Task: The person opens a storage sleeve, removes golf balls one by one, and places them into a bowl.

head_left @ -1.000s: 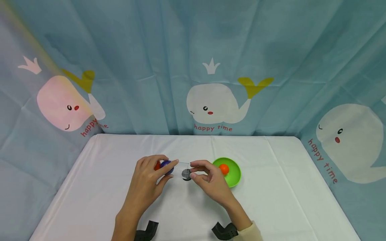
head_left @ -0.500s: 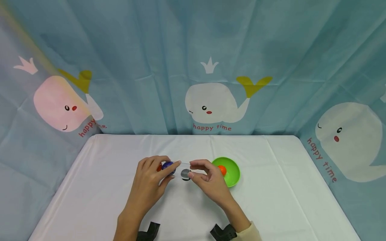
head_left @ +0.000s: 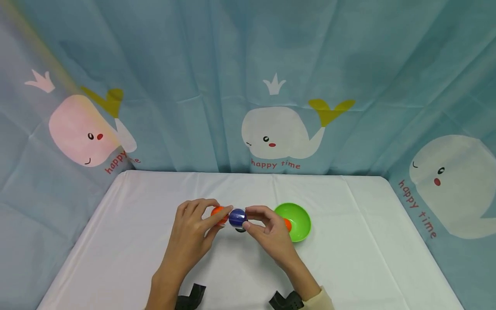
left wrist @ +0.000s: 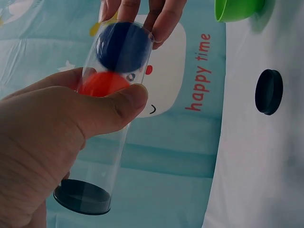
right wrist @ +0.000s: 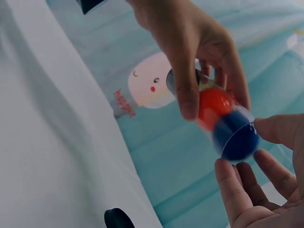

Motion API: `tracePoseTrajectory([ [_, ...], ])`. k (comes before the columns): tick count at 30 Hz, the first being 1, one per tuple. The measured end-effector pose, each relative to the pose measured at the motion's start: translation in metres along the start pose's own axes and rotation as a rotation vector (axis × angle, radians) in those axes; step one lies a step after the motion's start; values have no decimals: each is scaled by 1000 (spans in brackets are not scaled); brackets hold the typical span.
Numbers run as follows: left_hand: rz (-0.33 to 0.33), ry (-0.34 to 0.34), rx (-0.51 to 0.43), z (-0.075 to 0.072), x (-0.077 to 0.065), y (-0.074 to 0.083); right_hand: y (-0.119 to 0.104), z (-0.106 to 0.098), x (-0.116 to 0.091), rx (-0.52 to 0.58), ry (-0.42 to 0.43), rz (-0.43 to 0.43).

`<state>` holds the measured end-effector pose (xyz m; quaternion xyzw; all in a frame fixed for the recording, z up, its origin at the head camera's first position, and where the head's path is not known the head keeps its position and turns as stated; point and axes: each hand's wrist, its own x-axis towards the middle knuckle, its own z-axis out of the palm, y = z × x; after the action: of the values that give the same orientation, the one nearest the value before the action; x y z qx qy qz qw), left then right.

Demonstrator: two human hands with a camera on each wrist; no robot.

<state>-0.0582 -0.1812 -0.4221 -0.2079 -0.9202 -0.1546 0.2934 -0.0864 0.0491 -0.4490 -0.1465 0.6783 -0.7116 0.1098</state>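
Note:
My left hand [head_left: 221, 219] grips a clear plastic tube [left wrist: 108, 142] lying sideways above the table, thumb on one side and fingers on the other. A black cap [left wrist: 81, 199] closes the tube's far end. Inside sit an orange ball [head_left: 218, 214] and a blue ball [head_left: 237, 217]. The blue ball [right wrist: 237, 137] is at the tube's open mouth, the orange ball [right wrist: 214, 107] right behind it. My right hand [head_left: 248, 218] pinches the blue ball at the mouth with thumb and fingertips [right wrist: 240, 187].
A loose black lid [head_left: 240, 229] lies on the white tablecloth [head_left: 155, 258] under the hands. A green bowl [head_left: 300, 219] with another orange ball [head_left: 287, 224] in it stands just right of my right hand. A whale-print curtain hangs behind the table.
Both balls have slid along the tube toward my right hand. The blue ball has gone from beside my left fingers to the open mouth, where my right fingers now hold it.

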Motion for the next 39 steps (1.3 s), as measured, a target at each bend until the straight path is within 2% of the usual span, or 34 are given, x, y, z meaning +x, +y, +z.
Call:
tracePoseTrajectory([
  [13,-13,-2,-4,-2,-1,-2,-2,0,0,11,-16,14],
  [20,-64,-31,3,-4,-3,-7,-4,-3,-1,-5,-9,6],
  [28,-84,-17,-79,-4,-3,-9,-7,-6,0,75,-22,-14],
  [33,-81,-12,-107,-2,-2,-10,-9,-8,0,59,-15,-40],
  [39,-124,-42,-124,-2,-5,-9,-10,-16,-2,25,0,-26],
])
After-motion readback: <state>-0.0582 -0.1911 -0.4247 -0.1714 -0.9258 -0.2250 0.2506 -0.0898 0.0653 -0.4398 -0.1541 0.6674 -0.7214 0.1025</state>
